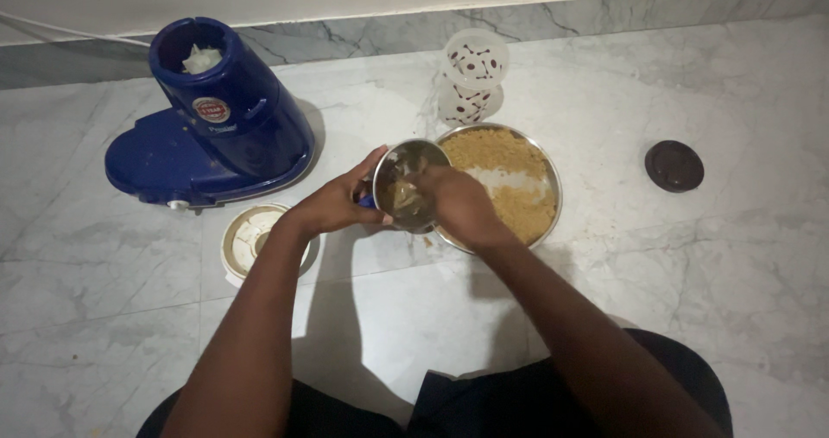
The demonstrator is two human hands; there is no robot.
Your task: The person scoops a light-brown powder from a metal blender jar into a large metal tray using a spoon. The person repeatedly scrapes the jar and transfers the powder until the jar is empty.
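Note:
My left hand grips a small steel grinder jar by its side and tilts its mouth toward me. My right hand reaches into the jar's mouth, fingers hidden inside among brownish residue. The jar is held over the near left rim of a round steel plate piled with coarse yellow-brown ground powder. Whether the right hand holds anything inside the jar is hidden.
A blue mixer-grinder base stands at the back left on the marble floor. A white jar lid lies in front of it. A white patterned plastic container stands behind the plate. A dark round lid lies to the right.

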